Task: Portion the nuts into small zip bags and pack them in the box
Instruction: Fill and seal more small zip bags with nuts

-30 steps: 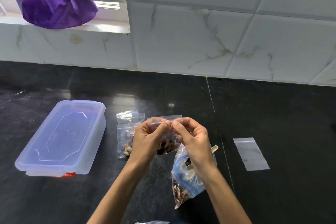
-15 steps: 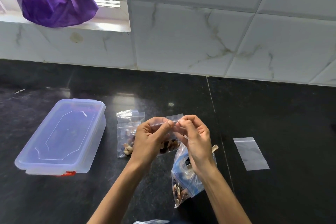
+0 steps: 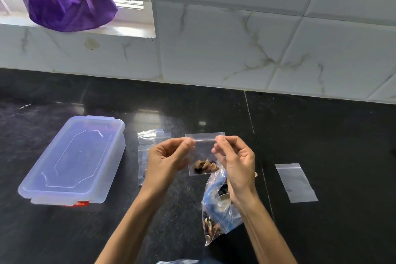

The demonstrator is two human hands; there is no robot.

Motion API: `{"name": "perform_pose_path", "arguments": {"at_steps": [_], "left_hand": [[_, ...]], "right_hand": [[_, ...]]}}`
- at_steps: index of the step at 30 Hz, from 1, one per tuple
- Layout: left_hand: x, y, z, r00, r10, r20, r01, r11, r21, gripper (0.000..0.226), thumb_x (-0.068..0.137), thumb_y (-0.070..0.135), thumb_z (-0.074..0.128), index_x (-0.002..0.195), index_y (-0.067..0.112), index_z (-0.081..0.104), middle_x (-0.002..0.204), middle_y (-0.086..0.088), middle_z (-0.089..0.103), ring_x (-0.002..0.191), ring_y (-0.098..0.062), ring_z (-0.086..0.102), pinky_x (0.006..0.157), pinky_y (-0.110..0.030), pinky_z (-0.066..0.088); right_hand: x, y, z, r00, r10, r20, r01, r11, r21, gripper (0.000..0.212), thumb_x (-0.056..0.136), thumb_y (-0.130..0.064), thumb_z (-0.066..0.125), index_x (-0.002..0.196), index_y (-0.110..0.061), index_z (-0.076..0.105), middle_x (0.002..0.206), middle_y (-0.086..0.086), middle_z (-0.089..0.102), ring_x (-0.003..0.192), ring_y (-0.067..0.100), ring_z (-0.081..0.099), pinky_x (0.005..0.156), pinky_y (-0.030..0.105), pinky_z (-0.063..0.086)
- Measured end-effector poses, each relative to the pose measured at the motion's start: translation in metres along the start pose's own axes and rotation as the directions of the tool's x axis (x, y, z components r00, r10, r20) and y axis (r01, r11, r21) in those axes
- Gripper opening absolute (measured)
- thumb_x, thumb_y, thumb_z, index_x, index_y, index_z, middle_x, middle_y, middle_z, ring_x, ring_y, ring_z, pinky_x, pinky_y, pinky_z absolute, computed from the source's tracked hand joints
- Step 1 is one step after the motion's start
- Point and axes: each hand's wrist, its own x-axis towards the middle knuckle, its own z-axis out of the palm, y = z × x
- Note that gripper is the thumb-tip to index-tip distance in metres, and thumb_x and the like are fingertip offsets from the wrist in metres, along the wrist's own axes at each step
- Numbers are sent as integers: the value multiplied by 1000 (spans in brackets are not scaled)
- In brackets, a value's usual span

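Note:
A small clear zip bag (image 3: 204, 152) with a few nuts at its bottom hangs upright above the black counter. My left hand (image 3: 168, 161) pinches its top left corner and my right hand (image 3: 235, 163) pinches its top right corner along the zip strip. Below my right wrist lies the large bag of nuts (image 3: 216, 216), open, with a wooden stick poking out behind the hand. Two filled small bags (image 3: 145, 148) lie behind my left hand, partly hidden. The lidded translucent plastic box (image 3: 75, 158) stands at the left.
An empty small zip bag (image 3: 296, 182) lies flat on the counter (image 3: 332, 135) to the right. A tiled wall runs along the back. A purple cloth (image 3: 68, 0) hangs at the window, top left.
My hands have moved apart along the top of the small bag, from its middle out to its two corners. The bag now hangs stretched between them with the nuts showing.

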Motion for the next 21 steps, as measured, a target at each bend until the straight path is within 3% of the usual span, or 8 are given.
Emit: {"name": "perform_pose_path", "arguments": {"at_steps": [3, 5, 8, 9, 12, 15, 18, 21], "left_hand": [[2, -2, -1, 999, 14, -43, -15, 1000, -15, 19, 75, 27, 63, 84, 14, 72, 81, -1, 75, 81, -14, 71, 68, -20, 56], [2, -2, 0, 999, 39, -36, -39, 999, 3, 18, 76, 27, 63, 82, 12, 72, 79, -2, 74, 79, -13, 70, 71, -21, 57], [2, -1, 2, 996, 86, 2, -86, 996, 39, 17, 77, 26, 62, 80, 11, 71, 74, -1, 73, 72, -12, 68, 66, -20, 56], [2, 0, 3, 995, 97, 15, -98, 994, 42, 17, 77, 25, 62, 81, 11, 71, 73, -1, 73, 71, -11, 67, 63, -19, 55], [4, -3, 3, 988, 148, 32, -151, 983, 105, 17, 78, 26, 61, 83, 14, 72, 76, -1, 73, 73, -13, 69, 66, -20, 56], [2, -7, 2, 980, 198, 35, -201, 963, 178, 17, 80, 27, 61, 84, 14, 71, 77, 0, 73, 72, -10, 69, 65, -19, 54], [1, -10, 2, 972, 230, 43, -234, 943, 237, 18, 81, 28, 59, 86, 14, 70, 80, 2, 72, 73, -8, 69, 65, -17, 53], [1, -12, 2, 966, 255, 36, -255, 930, 264, 18, 81, 30, 58, 87, 16, 69, 82, 2, 72, 75, -11, 69, 67, -20, 55]], "right_hand": [[1, 2, -1, 1000, 28, 3, -28, 1000, 4, 16, 89, -19, 64, 73, -21, 68, 71, -1, 66, 71, 11, 64, 78, 31, 55], [2, 3, -3, 998, 31, 54, -29, 998, -51, 10, 87, -32, 66, 85, -22, 69, 82, -5, 70, 78, 11, 67, 79, 26, 55], [8, 1, -7, 975, 52, 218, -1, 974, -228, 46, 66, -55, 71, 102, -26, 68, 99, -7, 71, 93, 7, 68, 77, 18, 52], [10, -1, -5, 966, 61, 253, 11, 961, -275, 47, 64, -56, 74, 99, -26, 70, 98, -7, 72, 94, 8, 68, 79, 21, 52], [12, -1, -1, 955, 32, 294, 57, 956, -289, 25, 66, -44, 79, 81, -24, 75, 86, -5, 75, 88, 11, 70, 82, 33, 54], [12, 2, -1, 951, 9, 310, 91, 948, -306, 17, 71, -36, 77, 78, -21, 75, 84, -2, 75, 89, 14, 71, 87, 43, 54], [11, 2, -1, 946, 7, 323, 103, 941, -324, 8, 79, -24, 75, 81, -17, 75, 83, 0, 75, 88, 13, 71, 85, 41, 57], [11, 0, 0, 944, 4, 330, 106, 943, -315, 8, 78, -27, 75, 80, -20, 75, 83, -2, 75, 89, 12, 71, 84, 35, 57]]}}
